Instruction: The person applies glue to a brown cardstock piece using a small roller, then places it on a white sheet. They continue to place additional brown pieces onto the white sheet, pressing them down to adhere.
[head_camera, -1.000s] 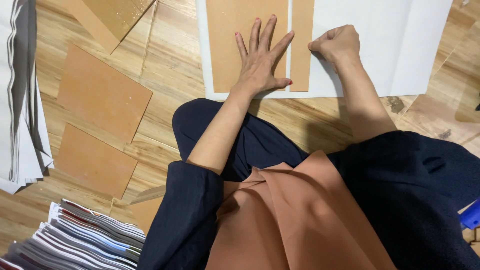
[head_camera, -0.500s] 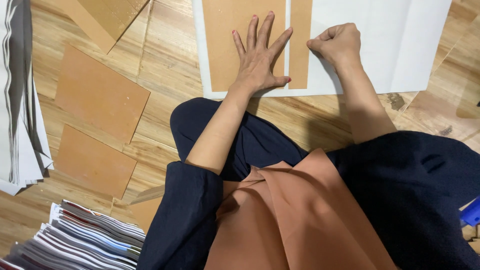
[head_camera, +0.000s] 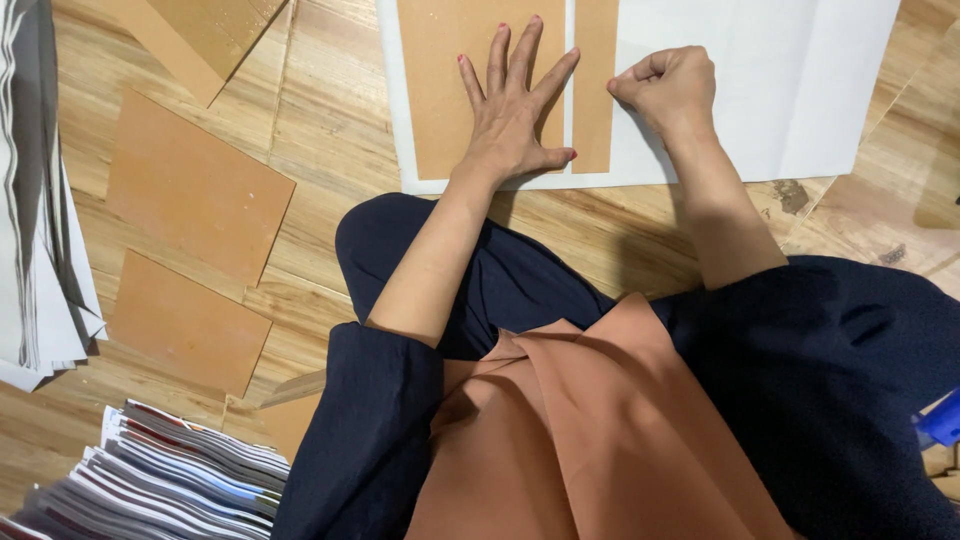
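My left hand (head_camera: 515, 110) lies flat with fingers spread on a wide brown cardboard panel (head_camera: 440, 90), pressing it onto a large white sheet (head_camera: 760, 90) on the wooden floor. Right beside it lies a narrow brown cardboard strip (head_camera: 595, 80), a thin white gap between the two. My right hand (head_camera: 665, 88) is closed in a fist, knuckles down on the white sheet at the strip's right edge; nothing shows inside the fist.
Two loose brown boards (head_camera: 195, 185) (head_camera: 185, 320) lie on the floor at left, another (head_camera: 200, 30) at top left. A stack of printed sheets (head_camera: 170, 470) sits bottom left, white and grey sheets (head_camera: 40, 200) along the left edge. My crossed legs fill the foreground.
Both hands have stayed in place on the panel and sheet; only the view has shifted slightly.
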